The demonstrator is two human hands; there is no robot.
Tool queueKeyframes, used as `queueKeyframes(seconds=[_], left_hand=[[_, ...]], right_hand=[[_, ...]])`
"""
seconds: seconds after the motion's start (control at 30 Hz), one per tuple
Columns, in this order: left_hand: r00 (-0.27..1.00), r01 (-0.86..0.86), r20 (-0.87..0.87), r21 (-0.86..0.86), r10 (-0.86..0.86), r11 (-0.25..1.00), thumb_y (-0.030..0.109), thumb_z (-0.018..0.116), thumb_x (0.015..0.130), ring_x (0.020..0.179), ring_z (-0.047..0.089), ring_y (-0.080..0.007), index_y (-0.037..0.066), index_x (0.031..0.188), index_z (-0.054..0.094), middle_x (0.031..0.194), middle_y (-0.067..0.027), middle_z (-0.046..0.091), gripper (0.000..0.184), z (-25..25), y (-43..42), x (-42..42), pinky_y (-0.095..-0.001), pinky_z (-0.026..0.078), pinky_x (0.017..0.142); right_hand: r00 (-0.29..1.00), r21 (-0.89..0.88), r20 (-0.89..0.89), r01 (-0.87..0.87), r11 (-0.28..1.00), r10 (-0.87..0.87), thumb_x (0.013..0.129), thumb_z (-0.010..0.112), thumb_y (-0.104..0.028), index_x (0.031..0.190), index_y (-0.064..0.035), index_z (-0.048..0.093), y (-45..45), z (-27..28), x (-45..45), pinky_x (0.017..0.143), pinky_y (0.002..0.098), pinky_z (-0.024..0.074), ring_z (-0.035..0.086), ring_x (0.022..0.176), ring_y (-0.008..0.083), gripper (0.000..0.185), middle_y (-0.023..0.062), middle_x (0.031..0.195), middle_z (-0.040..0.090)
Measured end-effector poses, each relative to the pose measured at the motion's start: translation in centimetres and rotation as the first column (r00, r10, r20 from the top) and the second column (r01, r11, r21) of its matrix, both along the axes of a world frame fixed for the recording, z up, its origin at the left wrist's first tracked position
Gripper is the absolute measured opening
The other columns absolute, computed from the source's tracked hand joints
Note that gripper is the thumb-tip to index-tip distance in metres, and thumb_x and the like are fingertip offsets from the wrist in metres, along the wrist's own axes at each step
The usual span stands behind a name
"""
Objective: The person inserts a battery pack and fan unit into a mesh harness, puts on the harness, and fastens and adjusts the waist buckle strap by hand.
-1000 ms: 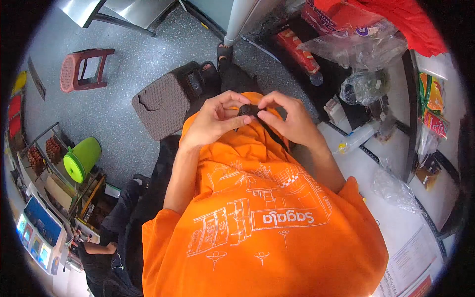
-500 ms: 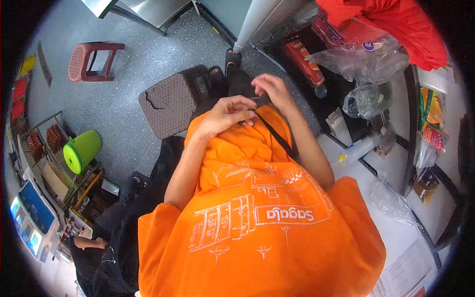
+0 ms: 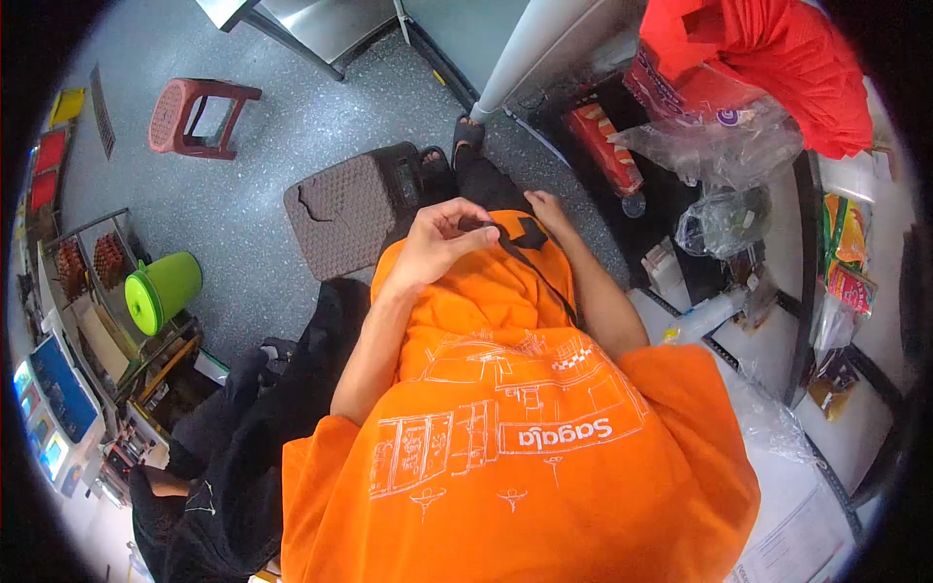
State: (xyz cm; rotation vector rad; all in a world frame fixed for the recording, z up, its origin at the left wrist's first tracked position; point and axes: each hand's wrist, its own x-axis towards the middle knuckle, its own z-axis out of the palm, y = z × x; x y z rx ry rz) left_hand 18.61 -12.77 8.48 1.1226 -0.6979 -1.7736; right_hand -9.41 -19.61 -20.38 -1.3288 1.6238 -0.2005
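My left hand [image 3: 449,240] is over the lap, thumb and fingers pinched on a black strap [image 3: 520,255]. The strap runs down and right across the front of my orange shirt [image 3: 466,311], which has a white line drawing. A wider black patch [image 3: 531,233] lies against the shirt beside the strap. At the right edge of the shirt's hem, my right hand [image 3: 548,211] rests near my dark trousers, its fingers curled in. What it holds, if anything, is hidden.
A brown textured stool [image 3: 340,212] and a red plastic stool [image 3: 194,117] stand on the speckled floor. A lidded green bin [image 3: 163,293] is at left, near a dark-clothed person [image 3: 219,476]. Clear plastic bags [image 3: 724,219] and a red cloth [image 3: 768,68] lie at right.
My right hand has moved down and right, away from the left hand, and its fingers have curled. The left hand still pinches the strap, now raised slightly. The view has shifted a little.
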Motion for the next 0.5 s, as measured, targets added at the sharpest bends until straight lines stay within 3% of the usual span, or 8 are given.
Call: queueKeyframes(seconds=[0.1,0.13,0.2,0.37,0.5], left_hand=[[0.996,0.078,0.03,0.007,-0.079,0.997,0.012,0.066,0.097,0.074,0.067,-0.0106,-0.001,0.106,0.069,0.093,-0.006,0.071,0.015,-0.3,-0.5,0.5,-0.024,0.056,0.071],[0.998,0.061,-0.032,0.037,-0.06,0.997,0.014,0.064,0.099,0.073,0.068,-0.0109,-0.001,0.106,0.069,0.092,-0.0062,0.071,0.018,-0.2,-0.7,0.4,-0.0242,0.056,0.07],[0.988,0.036,-0.154,0.107,-0.019,0.994,0.019,0.061,0.101,0.072,0.068,-0.0114,-0.001,0.106,0.069,0.091,-0.0065,0.071,0.023,0.1,-0.8,0.0,-0.0247,0.056,0.068],[0.977,0.017,-0.214,0.195,0.025,0.981,0.021,0.059,0.102,0.065,0.067,-0.0128,-0.003,0.105,0.07,0.087,-0.0071,0.071,0.027,0.4,-0.7,-0.2,-0.0239,0.056,0.064],[0.985,0.035,-0.174,0.198,0.0,0.98,0.021,0.06,0.102,0.062,0.066,-0.0116,-0.003,0.105,0.07,0.088,-0.0074,0.071,0.027,-0.3,-1.0,0.0,-0.0224,0.055,0.062]], right_hand=[[0.967,0.046,-0.071,-0.241,0.969,0.244,0.097,0.058,-0.031,0.099,0.0005,0.07,1.2,-2.8,-2.8,0.081,0.0404,0.0525,0.07,0.092,0.0313,0.034,0.0173,0.098,0.073],[0.945,-0.069,-0.027,-0.327,0.942,0.326,0.096,0.06,-0.026,0.1,-0.0007,0.07,2.3,-6.3,-4.3,0.078,0.0391,0.0526,0.07,0.087,0.0274,0.027,0.0154,0.094,0.073],[0.908,-0.13,0.051,-0.406,0.905,0.415,0.096,0.06,-0.025,0.1,-0.0009,0.07,3.7,-8.0,-5.1,0.077,0.039,0.0525,0.07,0.087,0.0268,0.026,0.0152,0.093,0.073],[0.892,-0.004,0.147,-0.432,0.902,0.428,0.095,0.061,-0.023,0.1,-0.0013,0.07,4.4,-5.7,-4.1,0.077,0.0388,0.0523,0.07,0.086,0.0252,0.024,0.0146,0.093,0.072],[0.926,-0.009,0.121,-0.36,0.933,0.358,0.095,0.061,-0.021,0.1,-0.0017,0.07,3.2,-3.7,-3.3,0.076,0.0386,0.0522,0.07,0.085,0.024,0.021,0.0141,0.092,0.072]])
